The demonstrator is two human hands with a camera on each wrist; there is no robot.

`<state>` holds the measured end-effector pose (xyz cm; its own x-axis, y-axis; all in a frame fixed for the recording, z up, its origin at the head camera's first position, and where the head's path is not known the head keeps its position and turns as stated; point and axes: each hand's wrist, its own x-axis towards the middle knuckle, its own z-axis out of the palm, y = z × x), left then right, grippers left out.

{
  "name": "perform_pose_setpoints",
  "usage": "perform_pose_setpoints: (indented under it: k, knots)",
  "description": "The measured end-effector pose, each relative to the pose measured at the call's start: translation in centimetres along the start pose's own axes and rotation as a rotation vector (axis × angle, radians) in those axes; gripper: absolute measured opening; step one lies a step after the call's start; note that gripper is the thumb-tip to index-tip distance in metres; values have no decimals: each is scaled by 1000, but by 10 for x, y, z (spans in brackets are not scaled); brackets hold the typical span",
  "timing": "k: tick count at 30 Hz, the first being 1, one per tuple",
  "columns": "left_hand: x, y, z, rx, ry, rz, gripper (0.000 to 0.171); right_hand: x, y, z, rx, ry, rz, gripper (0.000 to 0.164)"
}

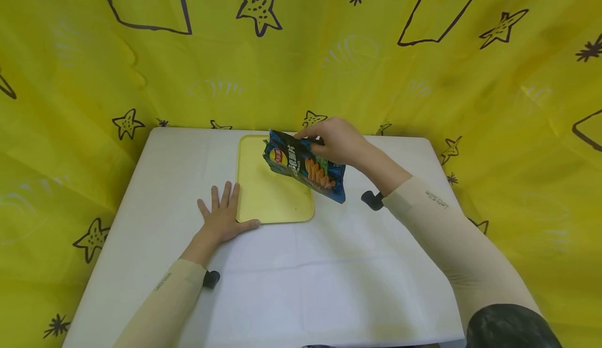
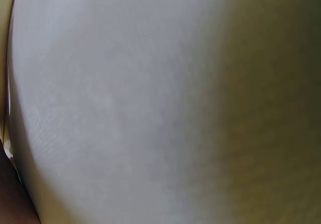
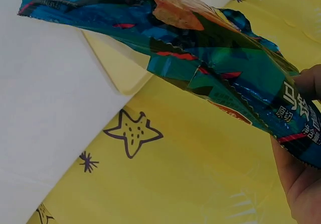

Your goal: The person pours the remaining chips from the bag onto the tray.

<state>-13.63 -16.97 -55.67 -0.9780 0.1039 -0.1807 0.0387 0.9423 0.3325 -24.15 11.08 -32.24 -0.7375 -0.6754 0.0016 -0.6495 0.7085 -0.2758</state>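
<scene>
My right hand (image 1: 336,141) pinches the upper edge of a dark blue bag of potato chips (image 1: 293,155) and holds it tilted above a yellow tray (image 1: 270,201). In the right wrist view the chip bag (image 3: 210,63) stretches across the top, with part of the right hand (image 3: 296,184) at its right end. My left hand (image 1: 223,220) lies on the table with fingers spread, its thumb and index finger against the tray's near left corner. The left wrist view is mostly blurred white cloth and sleeve, with a dark sliver of the hand at lower left.
The tray lies on a table with a white cover (image 1: 305,285), near its back edge. A yellow curtain (image 1: 301,55) with drawn stars hangs behind and beside the table. Small black wrist cameras (image 1: 372,200) stick out from both sleeves.
</scene>
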Motion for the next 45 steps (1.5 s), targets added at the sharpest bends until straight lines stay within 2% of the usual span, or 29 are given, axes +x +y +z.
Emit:
perform_pose_setpoints:
  k: [17, 45]
  knots:
    - [1, -4, 2, 2, 5, 1, 121, 0, -5, -5, 3, -34, -2, 35]
    - [0, -1, 1, 10, -5, -2, 123, 0, -12, -6, -32, -60, -2, 33]
